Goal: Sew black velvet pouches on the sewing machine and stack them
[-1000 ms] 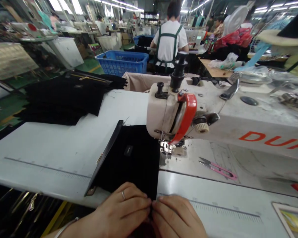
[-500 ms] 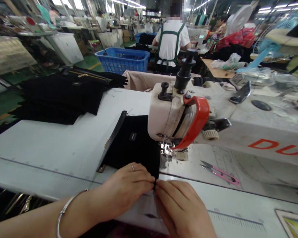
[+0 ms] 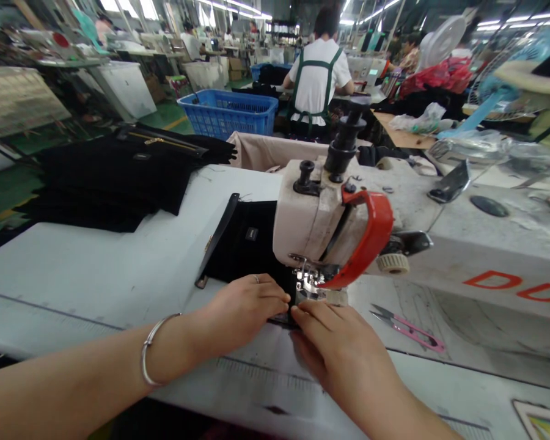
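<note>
A black fabric panel (image 3: 231, 250) with a small label and a zipper along its left side lies on the sewing machine table, its right edge by the presser foot (image 3: 308, 282). My left hand (image 3: 242, 308), with a ring and a bracelet on that arm, presses on the panel's near right corner, fingers together at the edge. Close beside it, my right hand (image 3: 337, 336) has its fingers closed at the same edge, just in front of the foot. The fingertips of both hands nearly meet. Part of the panel is hidden behind the white sewing machine head (image 3: 305, 214).
Pink-handled thread snips (image 3: 415, 333) lie right of the needle area. A stack of black fabric pieces (image 3: 114, 177) rests at the back left. Beyond the table are a cloth-lined bin (image 3: 275, 150), a blue basket (image 3: 229, 113) and a seated person (image 3: 318, 79) facing away.
Both hands have moved forward, away from me, along with the black panel. Its near edge is now close to the presser foot, and the label and zipper sit farther back.
</note>
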The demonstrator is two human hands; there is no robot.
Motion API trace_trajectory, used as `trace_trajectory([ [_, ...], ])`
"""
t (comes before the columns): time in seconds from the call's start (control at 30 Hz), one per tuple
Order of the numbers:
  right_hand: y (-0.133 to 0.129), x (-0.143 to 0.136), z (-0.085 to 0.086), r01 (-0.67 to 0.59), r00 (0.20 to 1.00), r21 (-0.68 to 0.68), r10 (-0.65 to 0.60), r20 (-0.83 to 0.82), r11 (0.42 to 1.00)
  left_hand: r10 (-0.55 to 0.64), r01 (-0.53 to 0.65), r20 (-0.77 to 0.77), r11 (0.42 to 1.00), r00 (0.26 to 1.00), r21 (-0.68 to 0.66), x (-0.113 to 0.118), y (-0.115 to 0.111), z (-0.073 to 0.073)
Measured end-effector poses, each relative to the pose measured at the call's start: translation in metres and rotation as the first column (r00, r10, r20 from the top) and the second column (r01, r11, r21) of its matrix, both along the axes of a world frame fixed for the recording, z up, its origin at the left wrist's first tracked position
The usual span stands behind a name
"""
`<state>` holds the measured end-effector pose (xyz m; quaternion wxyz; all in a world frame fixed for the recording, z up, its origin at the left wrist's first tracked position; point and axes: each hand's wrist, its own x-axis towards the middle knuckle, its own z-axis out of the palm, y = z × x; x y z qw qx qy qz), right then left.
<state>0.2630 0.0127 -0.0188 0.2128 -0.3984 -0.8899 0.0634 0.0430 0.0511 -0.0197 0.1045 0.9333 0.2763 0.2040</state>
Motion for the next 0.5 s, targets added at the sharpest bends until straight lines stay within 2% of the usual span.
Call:
trace_trajectory([
  [0.17,0.016,0.001,-0.004,0.046,0.993,0.0,-0.046,0.113,0.999,0.031,-0.032,0.042,0.999,0.999,0.018,0.001,0.016,-0.001],
  [0.33,0.023,0.0,-0.01,0.128,0.987,-0.018,-0.125,0.104,0.992,0.08,-0.08,0.026,0.997,0.996,0.018,0.002,0.033,-0.003],
  [0.5,0.023,-0.003,-0.013,0.157,0.985,-0.032,-0.154,0.074,0.987,0.124,-0.123,-0.015,0.992,0.992,0.041,0.001,0.048,-0.011],
])
